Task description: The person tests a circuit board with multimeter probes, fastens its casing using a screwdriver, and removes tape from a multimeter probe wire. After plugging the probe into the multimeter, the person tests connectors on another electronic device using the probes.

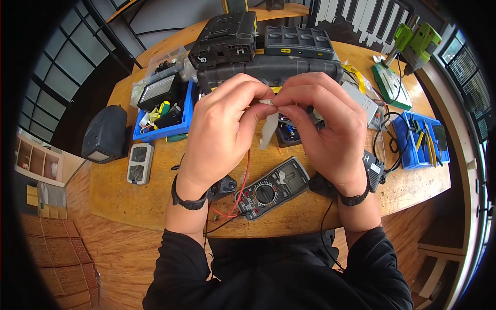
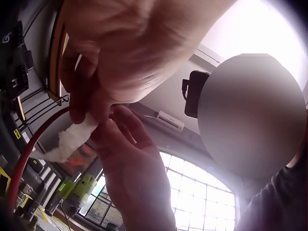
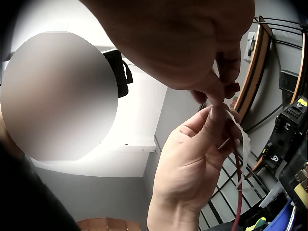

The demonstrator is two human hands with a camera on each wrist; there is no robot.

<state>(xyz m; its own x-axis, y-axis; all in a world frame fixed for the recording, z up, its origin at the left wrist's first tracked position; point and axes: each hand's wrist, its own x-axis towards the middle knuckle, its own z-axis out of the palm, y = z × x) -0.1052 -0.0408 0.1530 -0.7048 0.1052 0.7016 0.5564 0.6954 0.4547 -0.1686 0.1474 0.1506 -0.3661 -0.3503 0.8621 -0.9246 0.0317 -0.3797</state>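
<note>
- Both hands raised above the multimeter (image 1: pixel 272 188), fingertips meeting over the wooden table (image 1: pixel 119 196).
- Left hand (image 1: pixel 223 124) pinches the top of a white strip of tape (image 1: pixel 268 129) between thumb and forefinger; fingers curled tight, narrow grip.
- Right hand (image 1: pixel 323 121) pinches the same top end from the other side; also a narrow pinch, fingertips touching the left hand's.
- Strip hangs down from the pinch toward the multimeter, long axis roughly vertical, free end loose and apart from the table.
- Red wire (image 1: pixel 245 178) runs from the pinch point down to the multimeter's left side; the tape seems to sit at the wire's upper end.
- Both hands equally near the strip; neither is clearly the lead.
- Left wrist view: tape (image 2: pixel 72 139) shows as a crumpled white piece beside the red wire (image 2: pixel 29 159), below the left hand (image 2: pixel 139 48).
- Right wrist view: tape edge thin, partly see-through, by the fingertips.
- Hidden: the wire's tip and how the tape wraps it are covered by fingers; cannot tell whether the tape is stuck on or just held.
- Behind the multimeter: black cases (image 1: pixel 243 44), blue bins (image 1: pixel 160 111), mostly cut off by the hands.
</note>
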